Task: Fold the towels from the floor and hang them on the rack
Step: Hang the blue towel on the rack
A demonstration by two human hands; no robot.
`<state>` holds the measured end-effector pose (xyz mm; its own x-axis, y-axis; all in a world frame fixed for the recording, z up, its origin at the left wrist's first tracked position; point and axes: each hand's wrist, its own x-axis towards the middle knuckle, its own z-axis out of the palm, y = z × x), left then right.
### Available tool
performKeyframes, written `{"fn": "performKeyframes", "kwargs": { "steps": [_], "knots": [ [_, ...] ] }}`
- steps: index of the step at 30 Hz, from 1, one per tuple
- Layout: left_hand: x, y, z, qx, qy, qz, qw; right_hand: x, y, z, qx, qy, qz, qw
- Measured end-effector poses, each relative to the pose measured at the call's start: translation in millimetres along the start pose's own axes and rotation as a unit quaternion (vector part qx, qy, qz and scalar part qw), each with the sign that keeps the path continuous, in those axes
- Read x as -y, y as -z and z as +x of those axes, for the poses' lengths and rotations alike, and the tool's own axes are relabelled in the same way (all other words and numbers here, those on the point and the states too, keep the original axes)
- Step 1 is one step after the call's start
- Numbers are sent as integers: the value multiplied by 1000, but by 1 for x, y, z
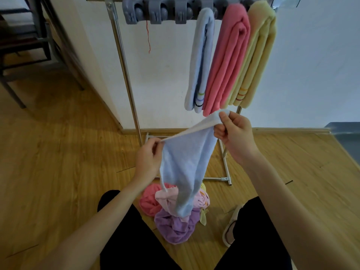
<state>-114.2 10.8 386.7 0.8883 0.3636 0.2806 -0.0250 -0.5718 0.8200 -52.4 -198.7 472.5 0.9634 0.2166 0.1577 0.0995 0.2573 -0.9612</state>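
- The left hand [147,158] pinches one end of the top edge of a light blue towel [187,172], thumb against curled fingers.
- The right hand [232,133] pinches the other end of that edge, held higher, so the edge slopes up to the right.
- The towel hangs in front of the person, above the floor [58,152]; its lower end droops onto the pile of unfolded towels [175,213], pink, lilac and yellow among them.
- Three folded towels already hang at the right of the rack [126,75]: a pale blue towel [200,61], a pink towel [228,61] and a yellow towel [257,61].
- The step in hand looks like opening the towel out before folding.
- To do it well: level both hands, draw the edge taut, and lift the tail clear of the pile so nothing drags along.
- Then bring corner to corner neatly, matching the narrow fold of those already hung.
- Grey clips [155,12] to the left appear free for it.
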Motion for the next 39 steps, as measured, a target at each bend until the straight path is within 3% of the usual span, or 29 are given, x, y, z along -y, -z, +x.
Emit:
{"fn": "performKeyframes", "kwargs": {
  "steps": [5,12,17,23,25,30,39],
  "knots": [
    [-19,10,0,-61,-1,-54,997,-33,22,-15,-65,-69,2,995],
    [-56,18,-5,-92,27,-127,987,-72,28,-45,-84,-222,-68,969],
    [-58,20,-4,-99,59,-141,983,-75,19,-60,-13,-107,-163,981],
    [-62,27,-1,-121,87,-146,978,-81,18,-65,93,-64,-240,964],
    [-62,27,-1,-127,91,-142,977,-85,15,-65,81,-17,-311,947],
    [-60,25,-3,-137,107,-149,973,-100,10,-65,-37,99,-451,886],
    [-65,15,-3,-152,115,-165,968,-108,-1,-79,111,157,-418,888]
  ]
}}
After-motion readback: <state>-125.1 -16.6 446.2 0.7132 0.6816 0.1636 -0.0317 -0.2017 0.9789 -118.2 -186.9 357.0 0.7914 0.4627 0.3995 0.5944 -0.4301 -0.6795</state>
